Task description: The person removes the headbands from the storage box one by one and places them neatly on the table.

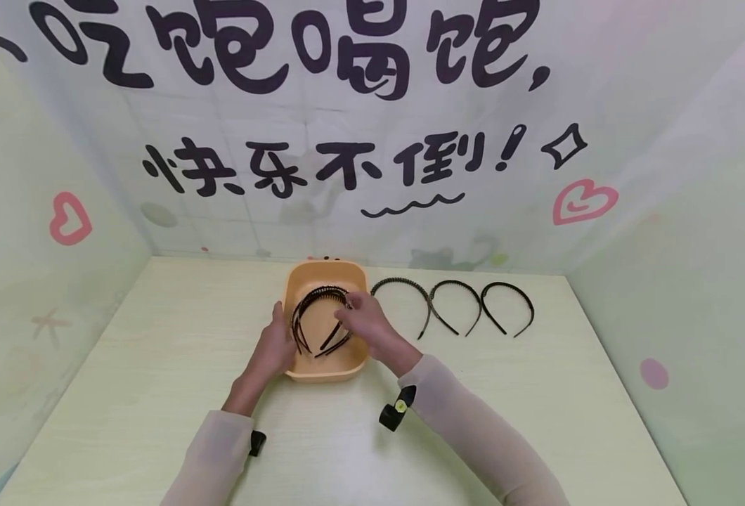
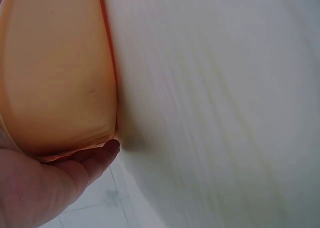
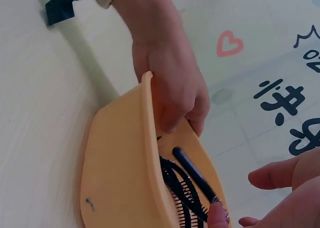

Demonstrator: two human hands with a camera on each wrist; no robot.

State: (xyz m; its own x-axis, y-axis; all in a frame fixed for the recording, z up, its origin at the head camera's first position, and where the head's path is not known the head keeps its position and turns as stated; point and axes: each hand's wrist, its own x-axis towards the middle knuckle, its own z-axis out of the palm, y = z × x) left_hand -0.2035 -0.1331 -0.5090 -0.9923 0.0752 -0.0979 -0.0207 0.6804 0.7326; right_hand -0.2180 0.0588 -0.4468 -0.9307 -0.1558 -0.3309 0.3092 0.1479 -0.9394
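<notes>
A peach-orange plastic tub (image 1: 326,374) stands on the table with several dark headbands (image 1: 309,302) in it, some with comb-like teeth. My left hand (image 1: 276,344) grips the tub's left wall, its thumb over the rim and its fingers along the outside. At the tub's right side, my right hand (image 1: 369,322) reaches over the rim and pinches a dark headband (image 3: 192,167) that has a glittery stretch near the fingers. That headband's smooth end points down into the tub. Part of it is hidden by the right hand.
Right of the tub, three headbands lie in a row on the pale table: a toothed one (image 1: 404,280), a middle one (image 1: 455,283) and a dark one (image 1: 507,284). A printed wall sheet (image 1: 347,232) rises behind, with side panels left and right.
</notes>
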